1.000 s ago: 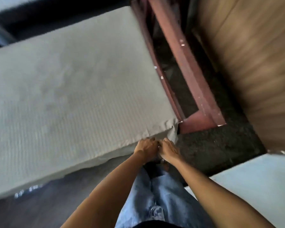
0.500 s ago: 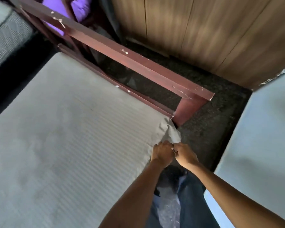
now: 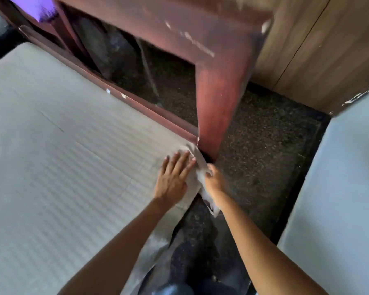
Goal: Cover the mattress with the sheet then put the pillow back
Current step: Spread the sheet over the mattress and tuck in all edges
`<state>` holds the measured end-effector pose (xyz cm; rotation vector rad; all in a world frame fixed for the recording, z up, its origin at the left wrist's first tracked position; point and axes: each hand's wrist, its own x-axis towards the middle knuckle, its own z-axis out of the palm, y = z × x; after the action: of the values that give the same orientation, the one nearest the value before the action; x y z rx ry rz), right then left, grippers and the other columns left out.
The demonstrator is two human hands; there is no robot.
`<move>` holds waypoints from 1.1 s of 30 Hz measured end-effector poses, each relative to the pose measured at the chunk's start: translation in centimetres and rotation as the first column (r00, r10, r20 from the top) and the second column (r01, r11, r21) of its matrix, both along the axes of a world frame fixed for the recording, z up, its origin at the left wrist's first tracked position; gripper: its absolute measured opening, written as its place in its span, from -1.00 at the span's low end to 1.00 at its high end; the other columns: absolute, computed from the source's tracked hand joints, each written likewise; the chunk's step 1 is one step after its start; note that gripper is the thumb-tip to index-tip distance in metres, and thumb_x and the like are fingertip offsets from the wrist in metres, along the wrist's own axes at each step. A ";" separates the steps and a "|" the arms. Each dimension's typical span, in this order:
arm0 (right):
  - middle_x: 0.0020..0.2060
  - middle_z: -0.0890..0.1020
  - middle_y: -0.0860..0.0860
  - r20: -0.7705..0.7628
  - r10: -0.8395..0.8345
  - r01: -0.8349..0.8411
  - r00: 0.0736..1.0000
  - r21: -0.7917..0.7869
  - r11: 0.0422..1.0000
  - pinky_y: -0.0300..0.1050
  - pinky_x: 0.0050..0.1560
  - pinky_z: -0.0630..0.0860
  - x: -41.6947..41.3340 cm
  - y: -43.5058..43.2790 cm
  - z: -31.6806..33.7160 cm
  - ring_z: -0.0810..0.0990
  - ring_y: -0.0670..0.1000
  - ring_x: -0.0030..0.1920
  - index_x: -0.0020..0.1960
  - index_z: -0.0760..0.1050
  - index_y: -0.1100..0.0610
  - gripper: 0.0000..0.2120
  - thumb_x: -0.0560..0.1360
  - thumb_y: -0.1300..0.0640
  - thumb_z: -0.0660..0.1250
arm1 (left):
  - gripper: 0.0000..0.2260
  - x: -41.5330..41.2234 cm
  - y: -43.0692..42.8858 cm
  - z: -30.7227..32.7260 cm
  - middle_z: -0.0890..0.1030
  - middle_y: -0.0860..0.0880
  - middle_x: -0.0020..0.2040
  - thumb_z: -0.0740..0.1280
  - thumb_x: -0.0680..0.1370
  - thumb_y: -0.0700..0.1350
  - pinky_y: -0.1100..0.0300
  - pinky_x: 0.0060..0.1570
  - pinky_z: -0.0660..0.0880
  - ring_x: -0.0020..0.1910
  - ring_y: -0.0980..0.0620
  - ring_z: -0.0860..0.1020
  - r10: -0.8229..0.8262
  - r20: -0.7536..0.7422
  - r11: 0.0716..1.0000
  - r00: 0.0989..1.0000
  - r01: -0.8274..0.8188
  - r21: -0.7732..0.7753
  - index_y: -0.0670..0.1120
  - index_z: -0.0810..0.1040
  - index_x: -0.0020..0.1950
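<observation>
A pale grey striped sheet (image 3: 68,171) lies spread over the mattress, which fills the left half of the view. My left hand (image 3: 174,177) lies flat with straight fingers on the sheet at the mattress's near right corner. Just to its right, my right hand (image 3: 213,180) grips the sheet's loose corner, which hangs over the mattress edge toward the floor. A purple shape (image 3: 33,5) at the top left, behind the bed frame, may be the pillow; most of it is cut off.
A red-brown wooden bed frame (image 3: 219,86) rises right behind the corner. Dark speckled floor (image 3: 264,150) runs between this bed and a pale blue surface (image 3: 345,199) at the right. Wooden wall panels (image 3: 320,50) stand at the upper right.
Both hands were bunched together gripping the sheet corner. Now my left hand has opened flat on top of the sheet, and my right hand holds the corner lower at the side. The view moved closer.
</observation>
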<state>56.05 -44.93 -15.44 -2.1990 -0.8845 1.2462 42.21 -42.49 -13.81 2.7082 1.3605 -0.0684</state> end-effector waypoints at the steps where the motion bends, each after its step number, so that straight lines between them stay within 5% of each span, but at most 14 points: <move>1: 0.27 0.52 0.13 0.013 -0.024 0.023 1.000 0.034 0.999 0.10 0.25 0.40 -0.1 0.3 -1.2 0.48 0.20 0.26 0.35 0.42 0.09 -0.65 0.57 0.13 0.16 | -0.37 -0.3 0.0 -1.0 0.29 -0.10 0.48 0.17 0.38 -0.10 -0.15 0.41 0.15 0.46 -0.18 0.24 -0.020 -0.001 0.999 1.000 0.020 0.050 -0.01 0.27 0.49; 4: 0.20 0.58 0.09 0.117 -0.139 0.119 0.983 0.160 0.980 0.08 0.24 0.37 -0.7 1.1 -5.3 0.49 0.17 0.22 0.27 0.50 0.03 -0.69 0.58 0.01 0.18 | -0.41 -0.5 0.3 -2.8 0.26 -0.10 0.50 0.15 0.43 -0.05 -0.12 0.42 0.14 0.47 -0.17 0.23 -0.044 0.050 0.982 0.998 0.034 0.187 0.02 0.23 0.49; 9: 0.06 0.64 0.11 0.194 -0.270 0.137 0.943 0.516 0.846 0.06 0.14 0.37 -2.8 0.7 -11.1 0.55 0.19 0.08 0.14 0.58 0.17 -0.77 0.53 0.15 0.28 | -0.45 -1.2 0.0 -4.4 0.25 -0.06 0.51 0.18 0.44 -0.04 -0.05 0.44 0.11 0.47 -0.13 0.22 -0.070 0.126 0.946 0.990 0.026 0.324 0.05 0.30 0.46; 14: -0.09 0.65 0.15 0.304 -0.277 0.055 0.912 0.577 0.815 0.06 0.13 0.31 -2.6 1.6 -14.1 0.56 0.19 0.01 -0.03 0.53 0.21 -0.75 0.61 0.09 0.15 | -0.46 -1.3 0.5 -5.1 0.34 -0.04 0.46 0.19 0.37 0.01 0.03 0.40 0.12 0.43 -0.11 0.31 -0.091 0.224 0.923 0.970 -0.002 0.384 0.06 0.43 0.37; 18: -0.21 0.67 0.22 0.470 -0.314 -0.033 0.825 0.594 0.804 0.02 0.30 0.24 -2.1 1.5 -15.2 0.61 0.21 -0.06 -0.04 0.49 0.23 -0.63 0.65 0.04 0.00 | -0.44 -0.8 0.5 -5.6 0.36 -0.06 0.45 0.27 0.34 0.07 -0.03 0.39 0.19 0.43 -0.11 0.31 -0.091 0.227 0.917 0.970 -0.008 0.399 0.06 0.46 0.35; 23: -0.09 0.66 0.24 0.514 -0.315 -0.002 0.798 0.525 0.851 0.03 0.08 0.35 -3.0 1.1 -14.9 0.59 0.26 -0.02 0.05 0.43 0.24 -0.66 0.65 0.01 0.01 | -0.44 -0.7 0.4 -5.4 0.22 -0.04 0.51 0.39 0.40 0.03 0.01 0.44 0.05 0.50 -0.09 0.15 -0.097 0.164 0.922 0.982 0.027 0.385 0.11 0.38 0.40; 28: -0.02 0.61 0.23 0.435 -0.252 -0.014 0.865 0.521 0.853 0.03 -0.16 0.34 -2.0 -1.0 -17.0 0.57 0.25 -0.01 0.07 0.31 0.20 -0.76 0.63 0.02 0.06 | -0.49 -0.9 0.1 -5.2 0.18 -0.01 0.53 0.34 0.45 0.02 0.03 0.44 0.02 0.50 -0.05 0.11 -0.091 0.165 0.923 0.982 0.021 0.384 0.14 0.38 0.40; 33: -0.14 0.62 0.26 0.168 -0.116 0.009 0.979 0.531 0.847 -0.04 -0.14 0.37 0.4 -1.8 -18.4 0.58 0.22 -0.06 -0.05 0.47 0.31 -0.71 0.61 0.06 0.18 | -0.65 0.0 -2.3 -6.0 0.13 -0.08 0.54 0.15 0.55 -0.14 -0.16 0.44 -0.10 0.50 -0.14 0.12 -0.026 0.068 0.832 0.997 -0.016 0.555 0.02 0.46 0.32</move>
<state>56.46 -46.72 -33.82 -1.8915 -1.0715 0.6499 42.21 -44.75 -19.79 3.1254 1.5458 0.5051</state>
